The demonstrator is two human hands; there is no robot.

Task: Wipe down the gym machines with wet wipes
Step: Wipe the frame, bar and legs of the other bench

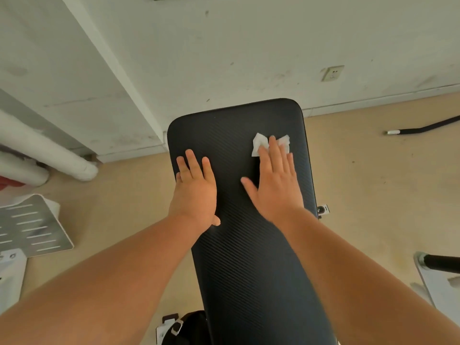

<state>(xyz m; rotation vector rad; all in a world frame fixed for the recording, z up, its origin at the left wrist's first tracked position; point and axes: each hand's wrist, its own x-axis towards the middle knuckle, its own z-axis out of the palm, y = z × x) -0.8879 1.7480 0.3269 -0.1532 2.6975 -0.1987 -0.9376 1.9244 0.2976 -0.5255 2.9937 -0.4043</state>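
Observation:
A long black padded bench [231, 135] with a ribbed surface runs from the bottom of the view up toward the wall. My right hand [275, 181] lies flat on its far right part, straight fingers pressing a crumpled white wet wipe [258, 143] against the pad. The wipe sticks out beyond my fingertips on both sides. My left hand [196, 188] rests flat on the pad's left edge, fingers straight, holding nothing.
A white wall with a socket [332, 72] stands just behind the bench's far end. White pipes [44, 150] and a slotted metal plate [32, 225] lie on the floor at left. A black bar [423, 128] lies at right, and a machine part with a black handle [440, 263] at lower right.

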